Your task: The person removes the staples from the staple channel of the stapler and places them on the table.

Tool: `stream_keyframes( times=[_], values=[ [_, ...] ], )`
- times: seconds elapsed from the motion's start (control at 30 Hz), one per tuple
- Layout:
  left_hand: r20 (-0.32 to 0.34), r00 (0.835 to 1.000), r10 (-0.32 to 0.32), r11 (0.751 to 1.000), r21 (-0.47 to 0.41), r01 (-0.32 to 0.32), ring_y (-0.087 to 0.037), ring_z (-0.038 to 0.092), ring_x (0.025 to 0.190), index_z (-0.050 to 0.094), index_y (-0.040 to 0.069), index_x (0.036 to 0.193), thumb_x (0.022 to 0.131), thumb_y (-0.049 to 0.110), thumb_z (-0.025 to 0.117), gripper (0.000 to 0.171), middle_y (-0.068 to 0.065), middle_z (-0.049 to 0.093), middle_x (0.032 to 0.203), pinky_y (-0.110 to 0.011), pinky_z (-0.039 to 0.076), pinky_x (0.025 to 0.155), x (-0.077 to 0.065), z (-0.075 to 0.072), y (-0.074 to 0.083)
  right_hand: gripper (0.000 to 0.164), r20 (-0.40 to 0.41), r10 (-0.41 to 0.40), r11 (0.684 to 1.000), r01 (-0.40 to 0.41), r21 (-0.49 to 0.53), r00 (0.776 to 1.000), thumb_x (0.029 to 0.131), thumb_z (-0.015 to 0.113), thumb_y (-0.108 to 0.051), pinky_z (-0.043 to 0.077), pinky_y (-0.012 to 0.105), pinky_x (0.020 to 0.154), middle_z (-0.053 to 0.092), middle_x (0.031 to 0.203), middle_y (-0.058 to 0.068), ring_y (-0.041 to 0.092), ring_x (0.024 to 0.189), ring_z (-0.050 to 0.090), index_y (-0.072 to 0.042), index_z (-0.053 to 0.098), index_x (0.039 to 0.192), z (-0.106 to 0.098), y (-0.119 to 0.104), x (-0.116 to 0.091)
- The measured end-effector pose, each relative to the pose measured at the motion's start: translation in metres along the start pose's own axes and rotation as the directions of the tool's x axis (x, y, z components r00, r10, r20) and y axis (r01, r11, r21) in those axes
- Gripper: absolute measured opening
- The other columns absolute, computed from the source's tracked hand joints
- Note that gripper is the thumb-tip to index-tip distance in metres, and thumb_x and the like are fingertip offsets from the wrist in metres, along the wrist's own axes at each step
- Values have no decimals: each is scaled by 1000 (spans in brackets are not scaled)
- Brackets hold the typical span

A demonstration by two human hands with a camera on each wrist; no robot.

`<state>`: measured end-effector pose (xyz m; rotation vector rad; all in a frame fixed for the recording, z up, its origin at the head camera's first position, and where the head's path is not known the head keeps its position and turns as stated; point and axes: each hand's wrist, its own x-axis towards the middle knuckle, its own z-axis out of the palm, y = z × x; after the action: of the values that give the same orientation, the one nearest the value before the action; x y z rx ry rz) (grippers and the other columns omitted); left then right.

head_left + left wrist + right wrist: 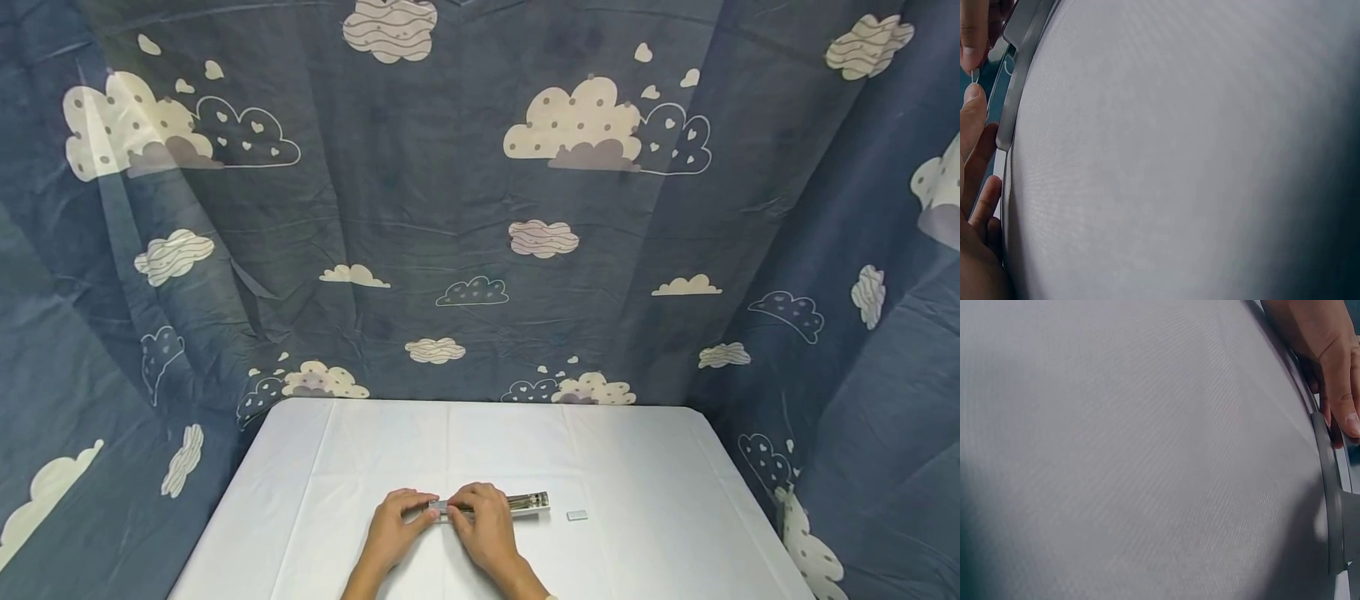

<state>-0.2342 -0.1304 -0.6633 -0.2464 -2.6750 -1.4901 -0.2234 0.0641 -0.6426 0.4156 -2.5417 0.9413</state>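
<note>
A slim metal stapler (529, 502) lies crosswise in front of the person, its silver and dark right end showing past the right hand. The left hand (393, 527) pinches around its left end between thumb and fingers. Bent over the stapler's middle, the right hand (483, 523) grips it, thumb close to the left hand's fingertips. In the left wrist view a small pale piece (975, 75) shows between fingertips; I cannot tell what it is. A short grey strip of staples (577, 515) lies right of the stapler. Part of a hand (1338, 375) enters the right wrist view.
A white cloth-covered table (360, 450) carries everything. Dark blue curtains with a cloud pattern (420, 208) hang behind it and along both sides. Grey edges (1019, 75) frame part of the wrist views.
</note>
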Motion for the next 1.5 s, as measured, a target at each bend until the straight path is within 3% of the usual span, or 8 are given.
stream_keyframes(
  times=[0.27, 0.83, 1.13, 1.5],
  values=[
    [-7, 1000, 15, 1000, 6, -15, -34, 60, 125, 79, 25, 113, 87, 43, 80, 32, 1, 75, 118, -62, 46, 109, -1, 2, -1, 6, 14, 61, 997, -62, 42, 998, 86, 84, -21, 50, 47, 100, 74, 95, -9, 15, 100, 66, -22, 79, 85, 1, -4, 2],
    [-30, 998, 48, 998, 29, -47, -36, 62, 123, 80, 24, 112, 87, 44, 80, 32, 3, 77, 113, -63, 47, 107, 0, 2, 0, 9, 32, 35, 998, -36, 45, 999, 88, 82, -21, 48, 48, 104, 74, 103, -6, 16, 106, 65, -18, 76, 84, 4, -4, 5],
    [-12, 1000, -4, 1000, 8, 4, -34, 59, 128, 79, 26, 113, 86, 47, 79, 34, 2, 75, 117, -62, 45, 111, 1, 0, 0, 8, 69, 31, 999, -33, 37, 997, 92, 79, -25, 48, 46, 104, 74, 107, -7, 16, 110, 64, -17, 79, 89, 4, -5, 6],
    [-15, 1000, 15, 1000, 22, -15, -34, 61, 125, 79, 25, 113, 87, 45, 79, 33, 3, 76, 116, -62, 46, 110, 1, 0, -1, 6, 61, 64, 997, -66, 43, 996, 91, 79, -20, 49, 48, 103, 74, 106, -5, 17, 108, 64, -15, 79, 89, 2, -5, 4]
  ],
)
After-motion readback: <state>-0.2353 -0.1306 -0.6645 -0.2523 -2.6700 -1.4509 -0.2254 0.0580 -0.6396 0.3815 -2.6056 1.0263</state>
